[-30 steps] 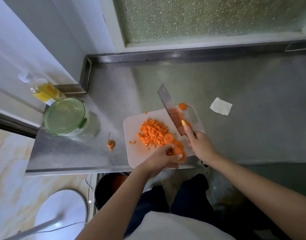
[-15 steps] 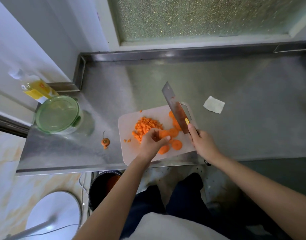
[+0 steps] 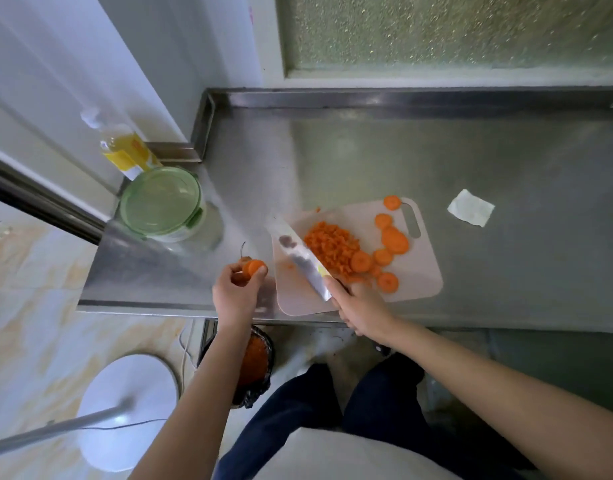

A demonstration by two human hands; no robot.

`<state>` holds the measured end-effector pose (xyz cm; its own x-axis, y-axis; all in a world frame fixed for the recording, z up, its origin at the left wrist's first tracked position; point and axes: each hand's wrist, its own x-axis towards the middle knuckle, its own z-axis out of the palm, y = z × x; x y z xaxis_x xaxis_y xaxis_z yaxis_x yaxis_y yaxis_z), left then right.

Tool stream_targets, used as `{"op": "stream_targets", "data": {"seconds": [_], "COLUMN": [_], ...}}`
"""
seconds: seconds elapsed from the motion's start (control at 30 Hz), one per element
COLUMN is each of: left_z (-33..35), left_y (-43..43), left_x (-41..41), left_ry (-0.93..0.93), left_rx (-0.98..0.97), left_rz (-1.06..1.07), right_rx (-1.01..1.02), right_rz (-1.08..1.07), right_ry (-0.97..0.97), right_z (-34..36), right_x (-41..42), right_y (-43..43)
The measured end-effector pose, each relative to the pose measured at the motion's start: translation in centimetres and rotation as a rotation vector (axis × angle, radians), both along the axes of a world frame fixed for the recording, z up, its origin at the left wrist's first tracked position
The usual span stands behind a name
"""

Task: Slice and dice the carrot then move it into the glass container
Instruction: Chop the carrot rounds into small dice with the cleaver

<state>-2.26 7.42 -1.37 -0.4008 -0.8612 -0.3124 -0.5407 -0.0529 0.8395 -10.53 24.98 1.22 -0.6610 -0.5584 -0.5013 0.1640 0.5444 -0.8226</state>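
Note:
A pale cutting board (image 3: 419, 282) lies on the steel counter. On it sits a heap of diced carrot (image 3: 329, 245) and several round carrot slices (image 3: 395, 239). My right hand (image 3: 362, 306) grips a cleaver (image 3: 299, 259) whose blade lies tilted over the board's left part. My left hand (image 3: 237, 291) is off the board's left edge and pinches a carrot piece (image 3: 253, 267), just over the carrot stem end on the counter. The round glass container (image 3: 163, 204) with a green lid stands at the counter's left end.
A bottle of yellow liquid (image 3: 125, 152) stands behind the container. A white paper scrap (image 3: 471, 207) lies right of the board. Below the counter's front edge is a black bin (image 3: 254, 362) holding orange scraps. A white fan base (image 3: 128, 408) stands on the floor.
My left hand left the slices and moved left off the board, carrying a carrot piece. The cleaver swung from the board's right side to its left side.

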Motion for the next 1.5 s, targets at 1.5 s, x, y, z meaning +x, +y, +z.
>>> {"op": "stream_targets", "data": {"seconds": [1.5], "left_z": [-0.2], "left_y": [4.8], "left_x": [-3.4], "left_ry": [-0.163], "left_rx": [0.094], "left_rz": [-0.171], "right_rx": [0.167], "right_rz": [0.016], "right_ry": [0.25], "right_z": [-1.4], "right_x": [-0.9], "right_y": [-0.7]}}
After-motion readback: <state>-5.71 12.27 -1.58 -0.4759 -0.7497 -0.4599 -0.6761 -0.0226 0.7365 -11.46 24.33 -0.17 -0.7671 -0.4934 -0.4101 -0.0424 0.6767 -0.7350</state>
